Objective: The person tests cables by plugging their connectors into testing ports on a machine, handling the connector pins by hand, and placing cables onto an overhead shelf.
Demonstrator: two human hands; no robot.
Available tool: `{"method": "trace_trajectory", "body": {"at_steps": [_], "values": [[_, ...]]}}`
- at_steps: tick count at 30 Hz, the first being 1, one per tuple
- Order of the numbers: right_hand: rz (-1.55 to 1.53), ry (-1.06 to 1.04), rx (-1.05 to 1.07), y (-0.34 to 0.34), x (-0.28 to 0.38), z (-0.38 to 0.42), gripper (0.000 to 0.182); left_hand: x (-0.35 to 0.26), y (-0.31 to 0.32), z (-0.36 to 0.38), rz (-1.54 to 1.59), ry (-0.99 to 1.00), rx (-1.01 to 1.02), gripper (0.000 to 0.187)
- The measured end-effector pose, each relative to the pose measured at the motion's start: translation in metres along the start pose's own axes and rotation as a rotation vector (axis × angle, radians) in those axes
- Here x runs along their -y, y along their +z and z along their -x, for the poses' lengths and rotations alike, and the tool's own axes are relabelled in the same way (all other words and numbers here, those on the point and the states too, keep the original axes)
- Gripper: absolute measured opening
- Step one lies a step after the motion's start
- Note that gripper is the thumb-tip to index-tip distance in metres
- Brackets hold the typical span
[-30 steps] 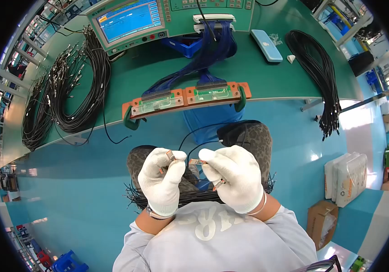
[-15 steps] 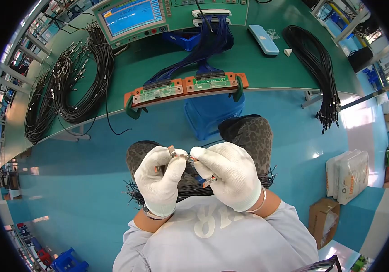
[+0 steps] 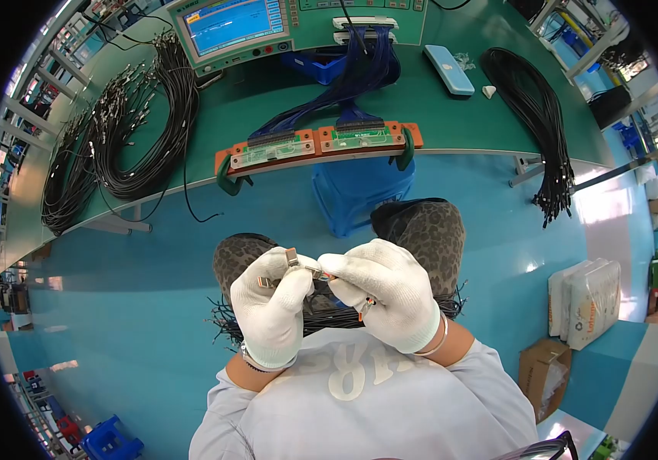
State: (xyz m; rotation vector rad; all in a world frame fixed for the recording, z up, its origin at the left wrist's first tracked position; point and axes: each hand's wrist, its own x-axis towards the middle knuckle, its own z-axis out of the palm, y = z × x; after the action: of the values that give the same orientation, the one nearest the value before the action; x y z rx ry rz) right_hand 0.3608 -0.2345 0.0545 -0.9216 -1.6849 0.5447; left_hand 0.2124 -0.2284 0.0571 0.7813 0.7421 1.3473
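Both of my hands wear white knit gloves and meet fingertip to fingertip above my lap. My left hand (image 3: 270, 310) is closed, pinching a small metal cable connector (image 3: 313, 271) between thumb and forefinger. Two more metal connector pieces, one upright (image 3: 292, 257) and one lower (image 3: 266, 282), stick out between its fingers. My right hand (image 3: 394, 299) is closed too, its fingertips on the other end of the pinched connector, where a bit of orange shows. Another small orange-and-metal connector (image 3: 366, 308) pokes out under its curled fingers. Black cables (image 3: 336, 319) lie across my lap beneath both hands.
Ahead is a green bench with a tester (image 3: 229, 29), an orange fixture (image 3: 267, 153) clamped at its edge, and black cable bundles left (image 3: 172, 146) and right (image 3: 536, 100). A blue stool (image 3: 356, 192) stands below. A cardboard box (image 3: 543, 376) sits at right.
The connector under my right fingers has turned and shows less of its metal face. My hands stay joined at the pinched connector, and the view has shifted slightly.
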Motion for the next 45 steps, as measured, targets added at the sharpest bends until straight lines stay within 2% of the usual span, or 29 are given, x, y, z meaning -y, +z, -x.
{"method": "trace_trajectory", "body": {"at_steps": [6,10,16,21,25,31,35,36,40,45], "values": [[-0.001,0.016,-0.028,0.006,-0.003,0.001,0.033,0.005,0.002,-0.002,-0.091,0.123,-0.053,0.019],[-0.017,0.070,0.019,0.007,-0.006,0.000,0.033,0.014,-0.005,-0.005,-0.361,0.353,-0.049,0.018],[-0.056,0.180,0.007,-0.003,-0.011,-0.001,0.033,0.014,-0.005,-0.009,-0.444,0.437,-0.074,0.017],[0.123,0.073,-0.027,-0.013,-0.018,-0.002,0.033,0.015,-0.002,-0.013,-0.426,0.403,-0.087,0.015],[0.276,0.090,0.110,-0.015,-0.015,-0.002,0.033,0.018,0.009,-0.017,-0.259,0.338,-0.104,0.010],[0.315,0.137,0.252,-0.019,-0.017,-0.001,0.023,0.024,0.008,-0.023,-0.283,0.179,-0.078,0.008],[0.135,0.478,0.313,-0.021,-0.012,-0.003,0.017,0.029,0.012,-0.025,-0.231,0.022,-0.007,0.009],[0.135,0.476,0.311,-0.021,-0.013,-0.003,0.017,0.031,0.012,-0.026,-0.233,0.024,-0.005,0.009],[-0.122,0.716,-0.062,-0.022,-0.020,-0.003,0.017,0.041,0.012,-0.026,-0.349,0.126,0.062,0.012],[-0.096,0.581,0.015,-0.013,-0.032,0.004,0.016,0.048,0.008,-0.028,-0.563,0.168,0.005,0.014]]}}
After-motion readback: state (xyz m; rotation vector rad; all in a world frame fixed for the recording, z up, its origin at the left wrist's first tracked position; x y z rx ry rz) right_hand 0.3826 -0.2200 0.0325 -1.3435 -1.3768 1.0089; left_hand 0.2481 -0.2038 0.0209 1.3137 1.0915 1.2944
